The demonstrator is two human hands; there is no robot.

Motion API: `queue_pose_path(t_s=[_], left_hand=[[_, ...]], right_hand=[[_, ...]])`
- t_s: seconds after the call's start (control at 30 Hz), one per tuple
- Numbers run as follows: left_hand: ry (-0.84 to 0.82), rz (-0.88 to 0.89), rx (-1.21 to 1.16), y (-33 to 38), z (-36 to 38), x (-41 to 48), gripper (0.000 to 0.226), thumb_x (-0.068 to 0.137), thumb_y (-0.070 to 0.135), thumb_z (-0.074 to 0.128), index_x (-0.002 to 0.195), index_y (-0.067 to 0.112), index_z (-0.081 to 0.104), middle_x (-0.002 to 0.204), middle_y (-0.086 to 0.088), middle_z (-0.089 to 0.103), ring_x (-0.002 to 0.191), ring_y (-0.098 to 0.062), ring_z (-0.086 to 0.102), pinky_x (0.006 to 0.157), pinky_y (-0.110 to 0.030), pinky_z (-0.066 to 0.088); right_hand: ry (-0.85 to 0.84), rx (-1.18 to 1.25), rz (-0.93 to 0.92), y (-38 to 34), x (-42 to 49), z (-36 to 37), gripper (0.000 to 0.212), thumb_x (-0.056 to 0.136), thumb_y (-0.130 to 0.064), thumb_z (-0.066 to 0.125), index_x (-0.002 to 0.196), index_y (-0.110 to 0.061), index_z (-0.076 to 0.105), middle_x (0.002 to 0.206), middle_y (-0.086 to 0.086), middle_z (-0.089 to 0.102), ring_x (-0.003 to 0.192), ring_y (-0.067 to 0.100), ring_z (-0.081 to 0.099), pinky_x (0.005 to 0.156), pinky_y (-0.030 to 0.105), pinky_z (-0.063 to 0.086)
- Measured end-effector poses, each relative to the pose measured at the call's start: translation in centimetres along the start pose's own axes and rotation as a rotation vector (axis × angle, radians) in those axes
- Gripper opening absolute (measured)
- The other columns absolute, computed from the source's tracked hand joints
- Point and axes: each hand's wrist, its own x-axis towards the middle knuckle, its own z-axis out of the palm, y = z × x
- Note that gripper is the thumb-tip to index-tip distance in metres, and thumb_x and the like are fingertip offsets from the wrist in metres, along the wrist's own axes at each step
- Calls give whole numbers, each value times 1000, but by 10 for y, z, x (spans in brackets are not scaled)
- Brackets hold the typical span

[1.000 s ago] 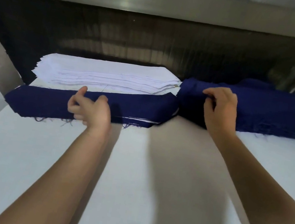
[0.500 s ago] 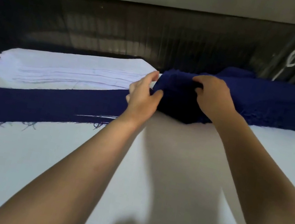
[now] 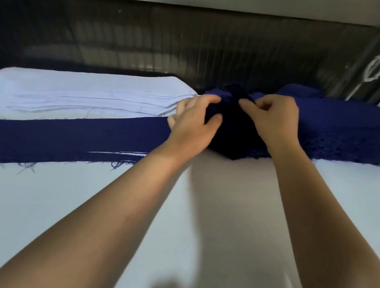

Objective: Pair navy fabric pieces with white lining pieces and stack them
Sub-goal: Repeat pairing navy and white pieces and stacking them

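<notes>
Centre frame: right hand [image 3: 274, 119] pinches the top of the navy pile [image 3: 353, 132], left hand [image 3: 194, 120] grips its end; peel off 1 piece only.

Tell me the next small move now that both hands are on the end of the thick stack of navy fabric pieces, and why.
Probably lift the top navy fabric piece clear of the thick navy fabric stack and carry it left. The left hand and right hand pinch its bunched end, not yet separated; the white lining stack lies to the left.
</notes>
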Motion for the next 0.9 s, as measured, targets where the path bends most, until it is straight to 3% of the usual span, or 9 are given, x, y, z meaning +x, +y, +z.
queue_pose_path(t_s=[0.1,0.27,0.37,0.43,0.5,0.6,0.67,0.8,0.9], left_hand=[[95,87,-42,15,-1,1,38,95,21,51,132,29,47,115,16,53,121,-12,36,89,-29,16],[-31,152,67,36,2,6,43,103,43,27,146,43,30,92,18,55,121,-19,39,95,-37,18],[-164,123,149,46,8,8,50,101,52,12,145,43,33,119,7,60,129,-18,32,91,-31,10],[-193,4,95,53,10,12,57,100,53,8,141,35,44,130,-1,57,133,-22,32,100,-38,11],[-174,-45,45,58,8,13,59,101,53,10,125,26,57,121,-2,61,125,-24,43,108,-46,18],[14,76,-40,56,5,10,39,104,42,27,79,27,54,73,12,52,85,-13,50,98,-46,37],[122,107,-116,53,3,7,39,103,36,38,65,29,42,61,6,41,73,-14,49,87,-42,40],[283,32,-402,48,-11,4,17,95,28,58,92,16,70,75,9,63,78,-13,63,79,-32,52],[452,-14,-434,33,-29,-1,8,87,15,67,94,15,71,83,10,68,77,-4,63,82,-30,53]], right_hand=[[7,68,-4,-3,0,-1,27,90,-30,60,82,-5,69,76,12,66,72,25,60,61,32,46],[81,1,-97,-6,-6,6,18,92,-23,55,77,-23,64,67,-14,53,62,1,50,53,16,35],[194,-74,-149,-8,-12,14,29,92,-16,49,64,-27,48,71,-5,53,67,14,52,57,27,37],[221,-71,-191,-6,-14,15,21,92,-18,49,74,-21,59,78,0,60,78,23,57,69,39,46],[192,-98,-228,-2,-14,13,17,92,-19,51,95,-20,68,94,1,66,90,24,58,82,43,46],[180,-226,-283,9,-13,8,29,92,-17,51,120,-20,61,119,0,61,111,22,50,92,33,32],[226,-282,-278,16,-12,1,35,92,-14,49,126,-19,56,128,1,56,119,23,44,93,32,26],[270,-349,-244,35,-9,-17,35,91,-12,48,125,-17,58,128,3,56,119,26,42,94,33,21],[260,-438,-212,50,-9,-26,32,93,-14,46,122,-16,61,127,3,59,118,27,42,94,34,19]])
